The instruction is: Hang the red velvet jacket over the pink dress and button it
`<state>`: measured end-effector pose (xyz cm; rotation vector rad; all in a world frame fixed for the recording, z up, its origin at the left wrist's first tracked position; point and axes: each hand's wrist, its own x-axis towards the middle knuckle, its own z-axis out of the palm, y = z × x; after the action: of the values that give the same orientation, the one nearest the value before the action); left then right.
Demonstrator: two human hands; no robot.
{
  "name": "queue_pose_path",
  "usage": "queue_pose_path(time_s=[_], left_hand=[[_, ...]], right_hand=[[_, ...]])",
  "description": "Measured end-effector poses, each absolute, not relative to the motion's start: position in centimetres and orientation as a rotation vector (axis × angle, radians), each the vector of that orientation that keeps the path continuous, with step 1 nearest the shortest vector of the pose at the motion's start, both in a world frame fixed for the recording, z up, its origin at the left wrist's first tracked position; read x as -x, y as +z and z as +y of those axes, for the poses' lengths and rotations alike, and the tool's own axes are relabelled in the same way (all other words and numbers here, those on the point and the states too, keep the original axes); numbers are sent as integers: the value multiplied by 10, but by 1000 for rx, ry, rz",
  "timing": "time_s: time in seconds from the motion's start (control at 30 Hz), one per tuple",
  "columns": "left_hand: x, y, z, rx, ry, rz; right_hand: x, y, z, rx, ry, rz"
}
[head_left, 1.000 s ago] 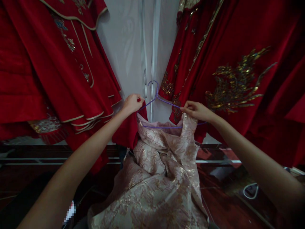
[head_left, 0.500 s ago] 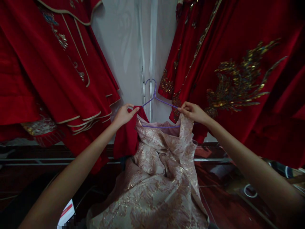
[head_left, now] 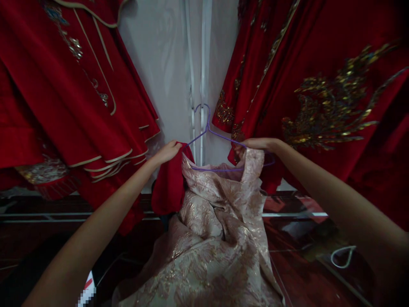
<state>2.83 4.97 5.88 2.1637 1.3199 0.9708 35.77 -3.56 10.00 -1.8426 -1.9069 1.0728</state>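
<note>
A pale pink-gold brocade dress [head_left: 220, 238] hangs in front of me on a thin purple hanger [head_left: 217, 134], whose hook loops near a white upright. My left hand [head_left: 169, 152] is closed at the dress's left shoulder, beside a piece of red cloth [head_left: 169, 187]; its fingertips are partly hidden. At the right shoulder strap, my right hand [head_left: 255, 144] bends over the hanger's arm with its fingers curled inside the neckline, closed on the strap. The hanger's right end sticks out past that strap. Its lower bar crosses the neck opening.
Red garments [head_left: 79, 106] with gold piping hang at the left. More red garments with gold embroidery [head_left: 338, 102] hang at the right. Between them stands a pale panel [head_left: 159, 64]. Metal rails [head_left: 73, 216] run low across the dark red floor, where a white loop [head_left: 343, 256] lies.
My right hand has turned over, its fingers now tucked inward, and the right strap has shifted outward along the hanger. My left hand has slid slightly outward. The red cloth has swung a little.
</note>
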Motion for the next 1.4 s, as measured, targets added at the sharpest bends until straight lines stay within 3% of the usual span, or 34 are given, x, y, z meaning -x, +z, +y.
queue_pose_path(time_s=[0.1, 0.3, 0.53, 0.8, 0.9, 1.13, 1.4], left_hand=[[-35, 70, 50, -2140, 918, 1218], [-37, 79, 38, -1652, 858, 957], [-46, 91, 27, -1343, 990, 763], [-53, 72, 35, -1716, 1102, 823], [-64, 57, 39, -2021, 1306, 1031], [-75, 41, 29, -2235, 1510, 1241], [-72, 40, 28, -2293, 1415, 1169]], right_hand=[[-332, 106, -19, 1886, 1410, -2002], [-287, 98, 2, 1137, 1648, -2260], [-283, 95, 0, 1111, 1513, -2484], [-286, 80, 12, 1371, 1515, -2191], [-288, 79, 17, 1456, 1250, -2141], [-318, 97, 21, 1767, 50, -2107], [-420, 109, -32, 2012, -361, -1867]])
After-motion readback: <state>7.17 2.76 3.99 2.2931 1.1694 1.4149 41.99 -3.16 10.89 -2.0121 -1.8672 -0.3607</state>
